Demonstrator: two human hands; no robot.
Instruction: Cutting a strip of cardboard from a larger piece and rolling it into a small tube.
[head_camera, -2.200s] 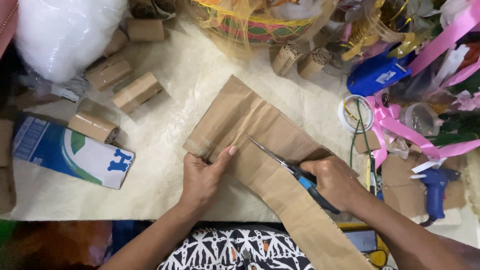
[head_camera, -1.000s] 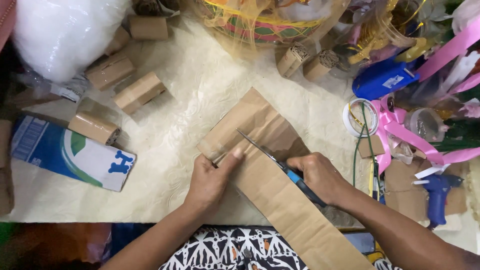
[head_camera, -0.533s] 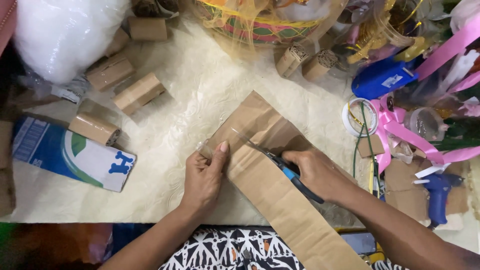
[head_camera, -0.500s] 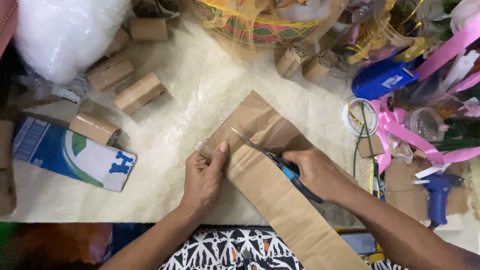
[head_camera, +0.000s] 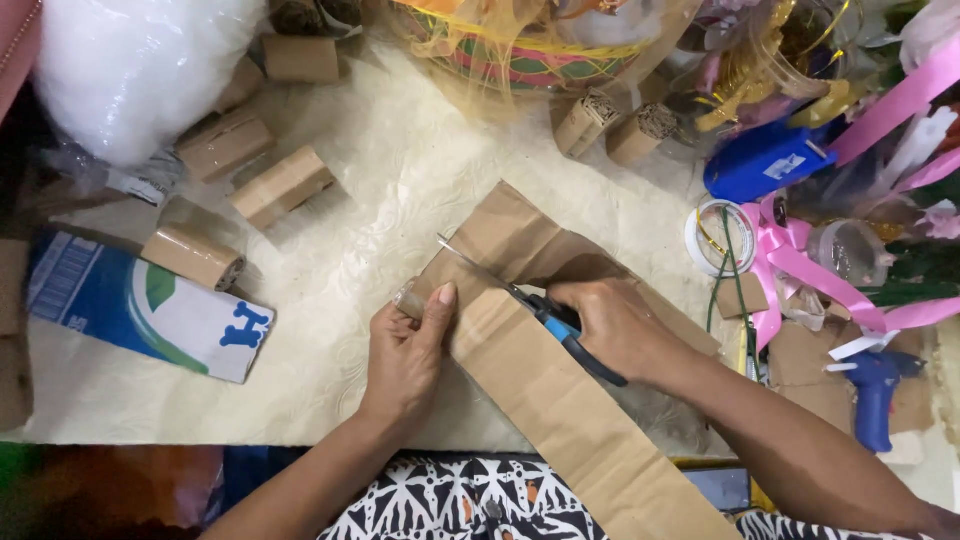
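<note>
Since half a second ago, scissors (head_camera: 520, 295) have cut further across the brown cardboard strip (head_camera: 560, 400). Right hand (head_camera: 610, 325) grips their handles; left hand (head_camera: 405, 355) pinches the strip's near edge.

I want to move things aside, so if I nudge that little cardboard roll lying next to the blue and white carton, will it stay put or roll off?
The cardboard roll lies on its side, so it would probably roll if pushed across its length. It looks hollow and likely light. The textured table cover may slow it somewhat.
</note>
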